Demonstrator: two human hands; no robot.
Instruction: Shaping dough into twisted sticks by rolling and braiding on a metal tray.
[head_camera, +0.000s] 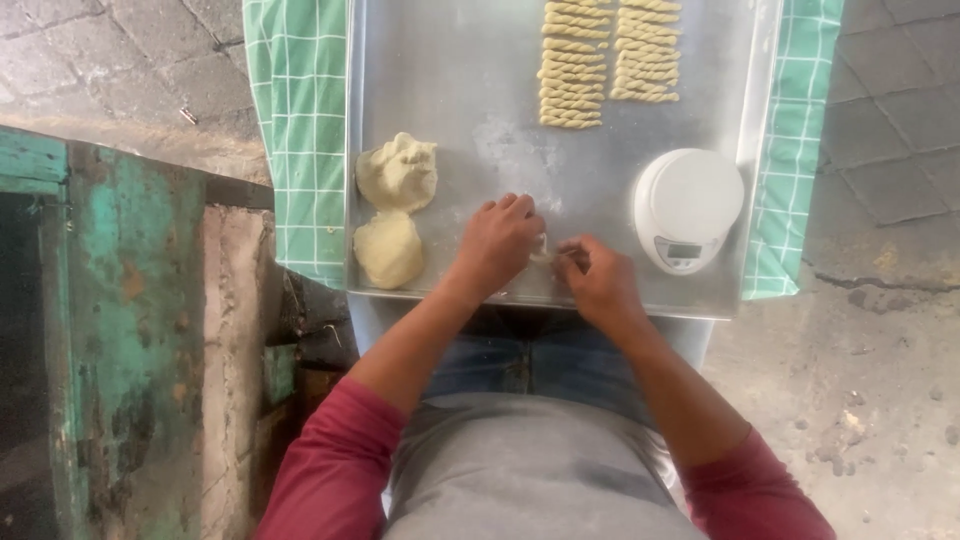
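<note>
On the floured metal surface (470, 90), my left hand (497, 243) and right hand (598, 283) pinch a small dough piece (542, 254) between narrowed fingers, dough lumps (396, 172) left, white scale (687, 208) right.

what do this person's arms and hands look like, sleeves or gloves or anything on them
Both hands are bare: no gloves, and no rings or watch that I can make out on the left hand or the right hand. The forearms are uncovered too. Dark red sleeves are pushed up near the elbows on both arms.
</note>
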